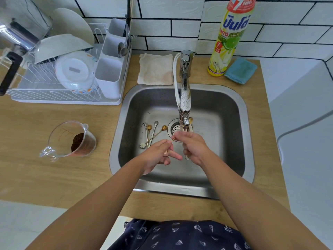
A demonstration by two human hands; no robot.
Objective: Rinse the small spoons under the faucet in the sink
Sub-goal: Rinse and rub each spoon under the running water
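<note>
Both hands, L [158,153] & R [191,144], pinch one thin spoon [172,140] under faucet [185,105]; bowl prob. hidden.

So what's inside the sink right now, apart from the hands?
On the sink floor left of the drain strainer lie several small spoons, silver and gold. Another gold spoon bowl peeks from behind the faucet. The hands and faucet cover some of the floor.

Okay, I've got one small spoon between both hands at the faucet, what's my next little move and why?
Probably rub the held spoon under the faucet a moment, then set it apart. Your left hand and right hand pinch it near the spout, and several spoons lie unrinsed on the sink floor.
</note>
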